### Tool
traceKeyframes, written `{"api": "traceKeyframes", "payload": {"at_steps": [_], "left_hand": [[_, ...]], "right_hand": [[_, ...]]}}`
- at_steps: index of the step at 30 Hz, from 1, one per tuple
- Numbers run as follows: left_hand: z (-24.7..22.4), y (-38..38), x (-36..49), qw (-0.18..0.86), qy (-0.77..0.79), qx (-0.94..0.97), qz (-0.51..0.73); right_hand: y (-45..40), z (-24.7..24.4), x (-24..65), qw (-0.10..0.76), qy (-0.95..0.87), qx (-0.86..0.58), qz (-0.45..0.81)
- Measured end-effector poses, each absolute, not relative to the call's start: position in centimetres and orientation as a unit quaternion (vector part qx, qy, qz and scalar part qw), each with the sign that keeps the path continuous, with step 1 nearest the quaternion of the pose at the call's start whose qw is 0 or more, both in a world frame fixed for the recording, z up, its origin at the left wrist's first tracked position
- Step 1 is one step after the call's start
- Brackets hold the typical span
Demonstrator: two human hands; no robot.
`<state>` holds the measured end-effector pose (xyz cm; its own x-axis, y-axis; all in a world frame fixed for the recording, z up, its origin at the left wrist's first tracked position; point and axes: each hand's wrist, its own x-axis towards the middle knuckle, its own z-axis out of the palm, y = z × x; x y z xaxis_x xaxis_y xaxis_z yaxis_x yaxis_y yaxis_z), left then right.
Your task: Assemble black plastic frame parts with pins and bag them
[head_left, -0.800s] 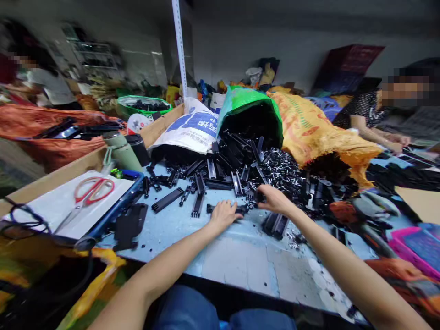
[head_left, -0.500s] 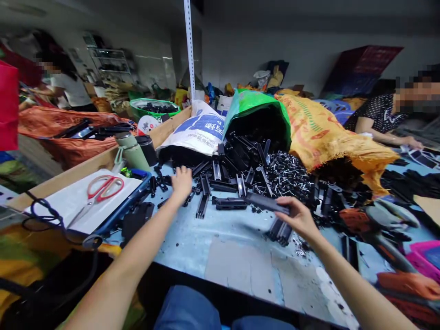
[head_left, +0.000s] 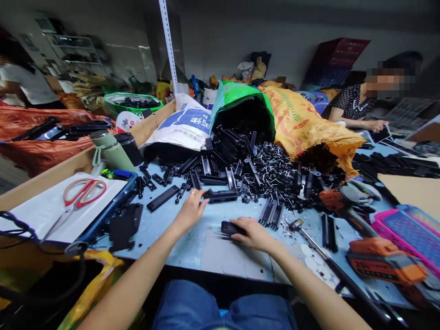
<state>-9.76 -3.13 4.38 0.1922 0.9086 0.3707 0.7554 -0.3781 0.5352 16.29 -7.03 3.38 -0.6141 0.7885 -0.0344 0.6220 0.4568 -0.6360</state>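
My left hand [head_left: 190,210], a ring on one finger, reaches over the blue tabletop. Its thumb and forefinger are apart at the left end of a long black plastic part [head_left: 222,196]; whether they touch it I cannot tell. My right hand [head_left: 253,233] is closed over a black ridged plastic piece [head_left: 229,228], low above the grey patch near the table's front edge. Beyond both hands spreads a heap of black plastic parts [head_left: 220,167] and small black pieces with metal pins [head_left: 270,169]. Several slotted black strips [head_left: 271,213] lie right of my right hand.
Red-handled scissors [head_left: 84,192] lie on white paper at left, near a green flask [head_left: 112,149]. On the right are a hammer [head_left: 319,250], an orange power drill [head_left: 385,259] and a pink basket [head_left: 387,224]. Sacks [head_left: 240,94] stand behind; a co-worker [head_left: 350,103] sits at right.
My right hand has brought the black piece down and toward me from beside the heap. My left hand has moved right and nearer, to the long part's end. The view has turned right.
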Motion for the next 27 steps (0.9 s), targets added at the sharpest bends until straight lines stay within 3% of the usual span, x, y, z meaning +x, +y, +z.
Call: {"api": "traceKeyframes", "payload": {"at_steps": [5,9,12,14,18,20,24,27], "left_hand": [[4.0,-9.1,-6.3,0.271,0.512,0.741,0.340],[4.1,-11.1,-4.1,0.376,0.513,0.681,0.363],[4.2,-11.6,-3.1,0.446,0.514,0.622,0.388],[4.2,-11.7,-3.2,0.438,0.522,0.599,0.421],[4.3,-11.7,-4.3,0.390,0.541,0.590,0.456],[4.2,-11.8,-4.6,0.380,0.545,0.594,0.453],[3.7,-12.2,-4.0,0.360,0.548,0.606,0.451],[3.3,-12.6,-3.4,0.362,0.552,0.601,0.450]], "right_hand": [[-8.3,1.9,15.2,0.290,-0.549,-0.449,0.642],[-9.2,1.1,14.1,0.349,-0.453,-0.428,0.699],[-9.3,1.9,14.4,0.378,-0.514,-0.420,0.645],[-9.3,3.3,15.5,0.362,-0.634,-0.403,0.552],[-10.0,5.8,18.0,0.159,-0.882,-0.285,0.340],[-10.4,5.9,18.2,0.110,-0.908,-0.307,0.262],[-10.4,4.1,16.0,0.131,-0.839,-0.508,0.147],[-9.8,2.6,14.0,0.163,-0.804,-0.544,0.176]]}}
